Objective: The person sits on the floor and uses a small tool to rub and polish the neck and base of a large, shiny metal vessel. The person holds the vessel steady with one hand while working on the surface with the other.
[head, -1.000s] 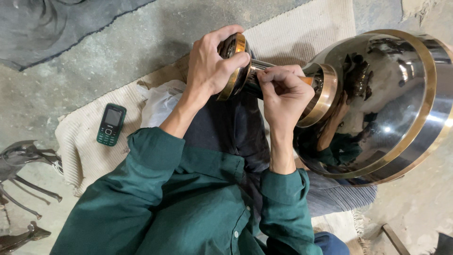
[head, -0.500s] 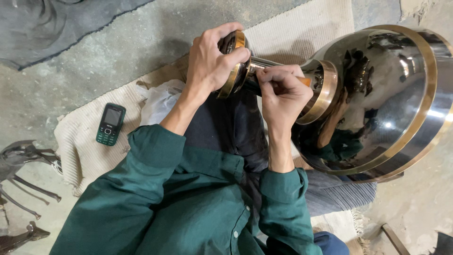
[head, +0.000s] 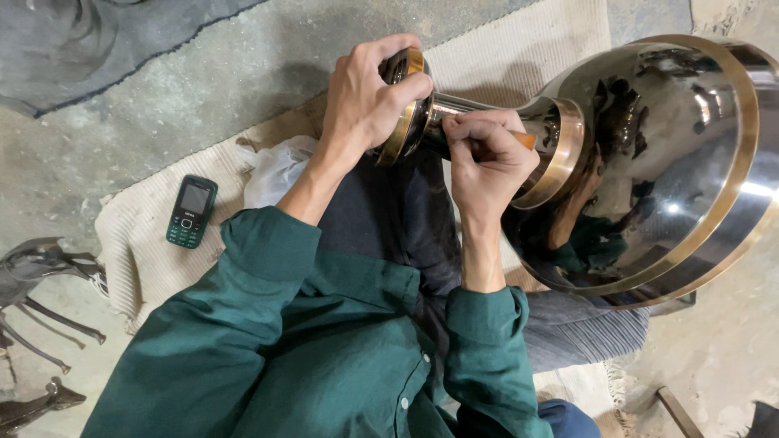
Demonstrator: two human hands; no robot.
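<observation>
- We see the left hand (head: pixel 365 93) wrapped over the brass-rimmed foot (head: pixel 404 105) of a large polished metal vessel (head: pixel 649 162), fingers curled round its edge and thumb pressed against the rim; the grip is closed tight on the foot
- The right hand (head: pixel 483 158) sits on the narrow stem (head: pixel 458 104) just beside the foot, its fingers bunched into a near fist; an orange piece (head: pixel 523 139) peeks out from under the knuckles (we cannot tell what it is, nor how firmly it is pinched)
- The vessel lies on its side across the person's lap, foot toward the left hand and wide dark bowl toward the right edge of the view; two brass bands ring the bowl and a brass collar (head: pixel 564 150) marks where the stem widens
- Both forearms come out of green shirt sleeves (head: pixel 268 243) rolled back from the wrists; dark trousers (head: pixel 389 219) show beneath them
- A green mobile phone (head: pixel 191 211) lies face up on the pale woven mat (head: pixel 138 251), well apart from the hands, with a white crumpled cloth (head: pixel 272 170) between it and the lap
- Dark metal figures (head: pixel 36 268) rest on the concrete floor (head: pixel 162 89) at the left edge, and a grey cloth (head: pixel 65 40) covers the upper left corner
</observation>
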